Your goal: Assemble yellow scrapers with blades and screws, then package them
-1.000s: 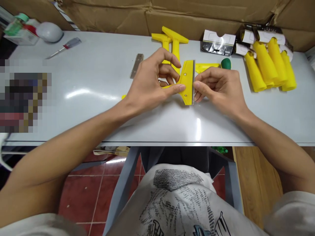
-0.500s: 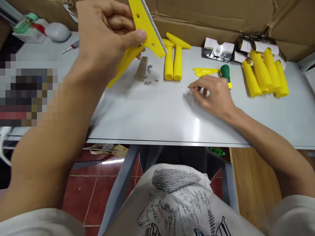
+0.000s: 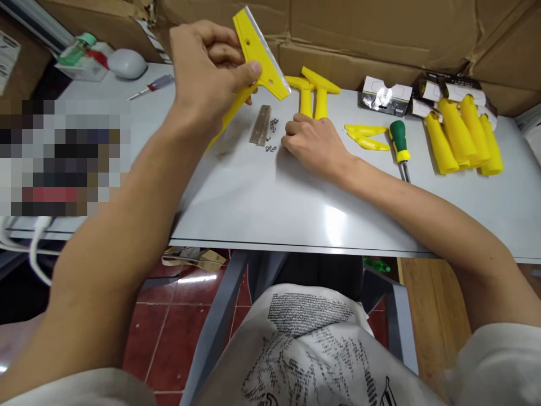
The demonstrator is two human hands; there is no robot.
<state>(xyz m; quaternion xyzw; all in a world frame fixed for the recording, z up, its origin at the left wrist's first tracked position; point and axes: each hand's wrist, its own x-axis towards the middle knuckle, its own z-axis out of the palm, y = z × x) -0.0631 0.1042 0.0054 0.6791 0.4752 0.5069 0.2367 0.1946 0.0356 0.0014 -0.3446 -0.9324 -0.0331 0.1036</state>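
Raised over the table, my left hand (image 3: 207, 70) is closed round the handle of a yellow scraper (image 3: 266, 59); a thin metal blade runs along its head, and two holes show in the face. My right hand (image 3: 315, 144) is down at the tabletop with its fingers bent together beside several small screws (image 3: 273, 125). Whatever its fingertips hold is hidden. Left of the screws lies a stack of flat metal blades (image 3: 261, 125). Behind my right hand are two more yellow scrapers (image 3: 322, 93), their lower handles covered by the hand.
Right of my hand are yellow plastic strips (image 3: 367, 141) and a green-and-yellow screwdriver (image 3: 398, 138). Farther right, several yellow handles (image 3: 459, 135) lie before black-and-white packaging (image 3: 385, 95). Another screwdriver (image 3: 158, 83) sits at back left. Cardboard (image 3: 380, 39) walls the table's rear.
My right hand has moved left from beside the yellow strips to the screws, uncovering the strips and screwdriver. My left hand still holds the scraper. The view has shifted slightly.
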